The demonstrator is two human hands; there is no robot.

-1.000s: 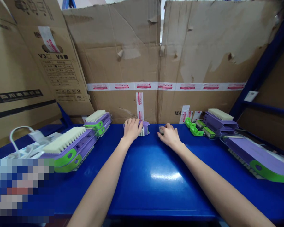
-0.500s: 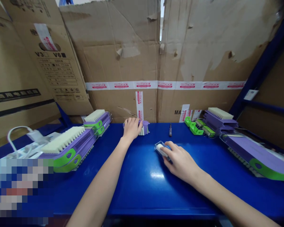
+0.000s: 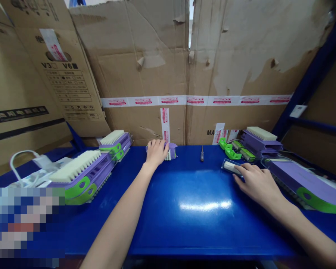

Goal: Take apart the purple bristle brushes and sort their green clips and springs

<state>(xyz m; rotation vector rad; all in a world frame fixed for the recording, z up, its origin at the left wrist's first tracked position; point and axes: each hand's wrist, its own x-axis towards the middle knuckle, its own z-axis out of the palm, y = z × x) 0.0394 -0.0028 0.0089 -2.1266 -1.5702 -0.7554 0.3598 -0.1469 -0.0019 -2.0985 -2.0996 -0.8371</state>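
Note:
My left hand (image 3: 156,153) rests at the back of the blue table, its fingers curled over a small purple piece (image 3: 172,149) with pale bristles. The hand covers much of that piece. On the right, my right hand (image 3: 256,181) grips a small clear plastic case (image 3: 230,166) with something white inside, between thumb and fingers. It is just above or on the tabletop; I cannot tell which. Beyond this hand lie bright green plastic parts (image 3: 232,151) beside a purple housing (image 3: 260,147) topped with a cream bristle block (image 3: 261,133).
A screwdriver (image 3: 202,154) lies near the back edge of the table (image 3: 184,224). Purple-and-green brush units (image 3: 85,173) are stacked on the left, near a white cable (image 3: 19,152). Another purple unit (image 3: 305,179) lies on the right. Cardboard sheets (image 3: 145,74) wall the back.
My right hand has moved from the table's middle to the right, carrying the clear case towards the green parts. My left hand stays in the same place.

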